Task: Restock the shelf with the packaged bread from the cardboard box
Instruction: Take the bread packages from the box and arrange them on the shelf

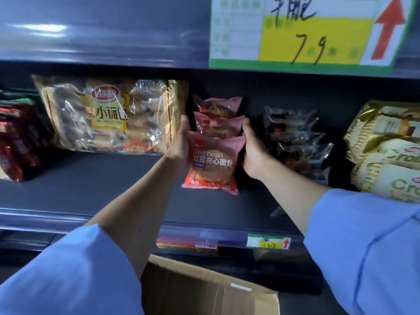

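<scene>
Fingers curled on the edges, your left hand [179, 142] and right hand [254, 153] grip either side of the red bean bread packs [212, 161], three upright in a row on the dark shelf [91, 185], between the mini-bread bag [109, 114] and dark packs [295, 135], cardboard box [204, 289] below.

One view only — a wide-angle camera worn on the head, set close to the shelf [91, 183] and facing it head-on, pitched slightly downward. Frame centre falls on the red bean bread packs [213, 160]. The cardboard box [204, 289] sits at the bottom edge, the price sign [302, 30] at the top — both cropped.
</scene>
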The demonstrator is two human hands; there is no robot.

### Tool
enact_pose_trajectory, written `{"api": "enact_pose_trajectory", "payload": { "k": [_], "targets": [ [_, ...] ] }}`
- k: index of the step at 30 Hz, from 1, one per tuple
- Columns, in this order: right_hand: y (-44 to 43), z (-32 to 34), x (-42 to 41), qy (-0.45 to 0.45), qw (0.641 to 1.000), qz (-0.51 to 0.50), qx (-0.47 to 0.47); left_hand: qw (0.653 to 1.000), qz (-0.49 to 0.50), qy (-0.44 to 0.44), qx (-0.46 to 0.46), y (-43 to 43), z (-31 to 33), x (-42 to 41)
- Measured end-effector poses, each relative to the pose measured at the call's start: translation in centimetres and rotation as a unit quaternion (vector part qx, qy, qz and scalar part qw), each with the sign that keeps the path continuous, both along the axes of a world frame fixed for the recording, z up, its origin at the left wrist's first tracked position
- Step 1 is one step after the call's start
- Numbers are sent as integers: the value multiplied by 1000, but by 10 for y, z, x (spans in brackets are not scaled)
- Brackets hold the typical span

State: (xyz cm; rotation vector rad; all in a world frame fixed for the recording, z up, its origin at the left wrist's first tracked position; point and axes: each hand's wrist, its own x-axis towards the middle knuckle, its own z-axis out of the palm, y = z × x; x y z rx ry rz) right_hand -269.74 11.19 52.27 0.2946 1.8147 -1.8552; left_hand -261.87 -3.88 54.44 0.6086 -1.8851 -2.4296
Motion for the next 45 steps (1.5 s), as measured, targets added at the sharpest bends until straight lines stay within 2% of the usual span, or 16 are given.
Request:
{"api": "enact_pose_trajectory", "payload": {
  "k": [4, 10, 15, 19, 22, 26, 29, 31, 34, 39, 42, 45],
  "targets": [
    [-4, 19, 10, 37, 999, 35, -10, 1000, -10, 1, 18, -5, -5, -18],
    [-7, 20, 0, 57, 998, 24, -7, 995, -16, 26, 90, -1, -1, -37],
    [-5, 16, -6, 30, 999, -7, -28, 992, -35, 49, 111, 17, -4, -44],
    [1, 15, -8, 29, 999, -24, -30, 993, -58, 24, 103, 27, 0, -44],
    [4, 12, -7, 34, 999, -35, -20, 994, -35, 5, 106, 27, 2, -38],
    [10, -5, -9, 45, 996, -79, 1, 998, 11, -14, 58, 26, -6, -17],
    [10, 29, 33, 52, 994, -84, 56, 998, 52, -29, 15, 37, -9, -4],
    [13, 27, 45, 59, 993, -66, 79, 997, 39, -62, -3, 45, -15, 1],
    [15, 31, 57, 42, 993, -58, 94, 998, 23, -66, -10, 52, -15, 6],
    [22, 47, 69, 97, 981, -94, 141, 995, 79, -62, -24, 36, -43, -9],
    [33, 63, 82, 169, 965, -117, 164, 987, 140, -58, -53, 63, 22, 30],
    [60, 84, 88, 251, 939, -145, 186, 976, 152, -3, -154, 100, 65, 52]
  ]
}}
